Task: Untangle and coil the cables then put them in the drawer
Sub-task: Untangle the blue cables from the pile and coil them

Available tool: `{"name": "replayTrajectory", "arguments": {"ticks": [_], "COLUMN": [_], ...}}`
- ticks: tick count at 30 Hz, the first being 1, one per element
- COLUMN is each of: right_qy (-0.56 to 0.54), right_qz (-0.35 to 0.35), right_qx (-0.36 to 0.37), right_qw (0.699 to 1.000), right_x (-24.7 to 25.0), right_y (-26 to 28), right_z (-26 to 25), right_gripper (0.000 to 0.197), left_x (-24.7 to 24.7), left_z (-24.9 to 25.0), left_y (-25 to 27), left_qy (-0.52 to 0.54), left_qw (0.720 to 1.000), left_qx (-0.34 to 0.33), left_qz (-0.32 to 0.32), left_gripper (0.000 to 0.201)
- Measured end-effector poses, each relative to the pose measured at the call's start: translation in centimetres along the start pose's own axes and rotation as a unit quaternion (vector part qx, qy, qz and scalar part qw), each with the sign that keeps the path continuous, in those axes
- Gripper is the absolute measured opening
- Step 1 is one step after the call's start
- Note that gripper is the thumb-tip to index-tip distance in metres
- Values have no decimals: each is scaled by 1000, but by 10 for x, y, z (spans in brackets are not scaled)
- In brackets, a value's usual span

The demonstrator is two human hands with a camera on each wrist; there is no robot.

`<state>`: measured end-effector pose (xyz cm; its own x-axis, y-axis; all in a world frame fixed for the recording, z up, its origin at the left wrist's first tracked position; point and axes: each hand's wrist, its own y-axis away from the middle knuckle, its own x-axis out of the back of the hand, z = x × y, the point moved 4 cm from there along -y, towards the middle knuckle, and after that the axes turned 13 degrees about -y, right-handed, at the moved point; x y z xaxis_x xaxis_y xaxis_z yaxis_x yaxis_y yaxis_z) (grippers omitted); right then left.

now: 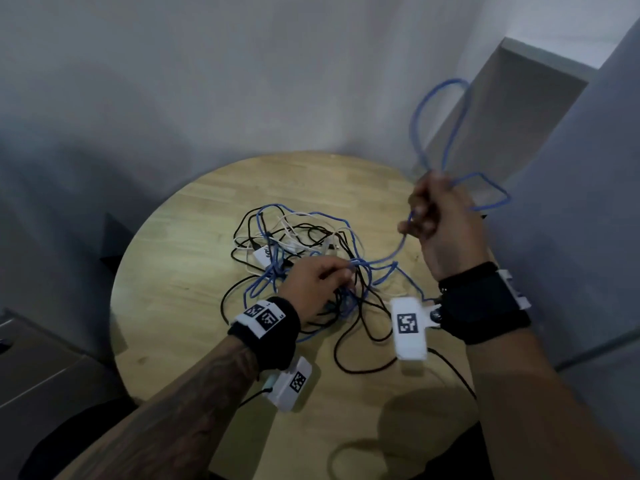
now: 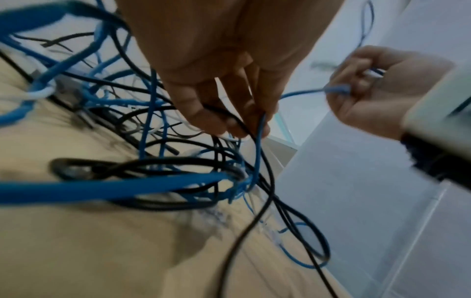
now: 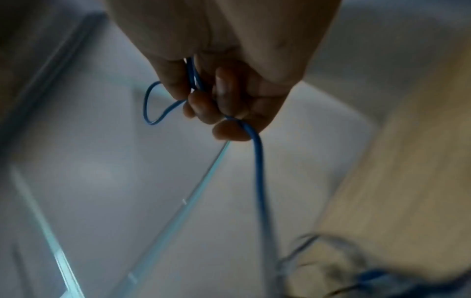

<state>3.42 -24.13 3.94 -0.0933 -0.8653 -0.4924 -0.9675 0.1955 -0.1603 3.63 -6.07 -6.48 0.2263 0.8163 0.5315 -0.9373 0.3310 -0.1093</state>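
A thin blue cable [image 1: 429, 133] rises in two limp loops at the upper right of the head view, gathered in the raised right hand [image 1: 440, 220], fingers curled round it. It trails down to the black, white and blue tangle [image 1: 294, 251] mid-frame on the round wooden table [image 1: 173, 306], where the left hand [image 1: 311, 285] pinches blue and black strands.

Pale matt wood-grain table top [image 1: 180, 299] — smooth plastic-sheathed blue cable [image 1: 420, 112], black cloth wrist bands [image 1: 485, 306].

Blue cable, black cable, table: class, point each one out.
Blue cable [image 1: 420, 109], head view, on the raised loop.
Black cable [image 1: 367, 370], head view, on its near bend.
Table [image 1: 180, 306], head view, on bare wood at left.
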Motion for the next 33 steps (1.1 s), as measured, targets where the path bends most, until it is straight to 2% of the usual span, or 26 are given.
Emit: {"name": "replayTrajectory", "arguments": {"ticks": [1, 2, 4, 6, 9, 11, 14, 15, 16, 18, 19, 22, 25, 27, 28, 31, 33], "right_qy": [132, 254, 405, 456, 489, 504, 520, 505, 466, 356, 312, 224, 165, 158, 188, 350, 402], "right_qz": [-12, -43, -126, -189, -206, -191, -159, -127, -83, 0, 25, 43, 15, -30, -59, -108, -116], "right_qx": [40, 60, 18, -46, -44, -29, 13, 35, 55, 69, 70, 79, 80, 60, 50, 8, -37], "right_qw": [990, 964, 905, 869, 846, 842, 839, 853, 879, 932, 947, 970, 983, 985, 979, 930, 907], "right_x": [2, 3, 0, -4, -14, -17, -18, -17, -14, -8, -6, -6, -15, -18, -18, -13, -10], "right_y": [0, 1, 6, 13, 15, 13, 13, 12, 8, 0, -1, 2, 9, 7, 6, 8, 11], "right_z": [3, 11, 36, 55, 53, 47, 44, 41, 36, 22, 16, 12, 14, 18, 22, 40, 53], "right_gripper": [27, 26, 22, 21, 18, 18, 25, 26, 24, 19, 19, 24, 21, 19, 20, 18, 22], "left_x": [4, 8, 14, 21, 24, 21, 11, 7, 4, 1, 1, 2, 3, 6, 9, 15, 17], "left_z": [5, 11, 18, 21, 20, 21, 22, 20, 18, 12, 9, 5, 6, 6, 7, 15, 21], "left_y": [0, 0, -3, -4, -3, -2, -3, -1, 0, 1, 1, -4, -6, -5, -5, -2, -1], "left_qy": [0, 4, 6, -9, -5, -6, 0, 3, 2, -6, -11, -45, -73, -53, -45, -22, -12], "left_qw": [1000, 999, 997, 994, 992, 992, 997, 998, 999, 1000, 1000, 999, 997, 998, 998, 997, 997], "left_qx": [-13, -24, -25, -26, -30, -35, -35, -28, -25, -23, -20, -26, -25, -21, -23, -36, -45], "left_qz": [21, 38, 72, 110, 127, 121, 71, 47, 27, 9, 6, -5, 3, 23, 35, 63, 66], "left_gripper": [14, 14, 14, 15, 14, 15, 8, 7, 5, 7, 7, 9, 10, 11, 12, 15, 20]}}
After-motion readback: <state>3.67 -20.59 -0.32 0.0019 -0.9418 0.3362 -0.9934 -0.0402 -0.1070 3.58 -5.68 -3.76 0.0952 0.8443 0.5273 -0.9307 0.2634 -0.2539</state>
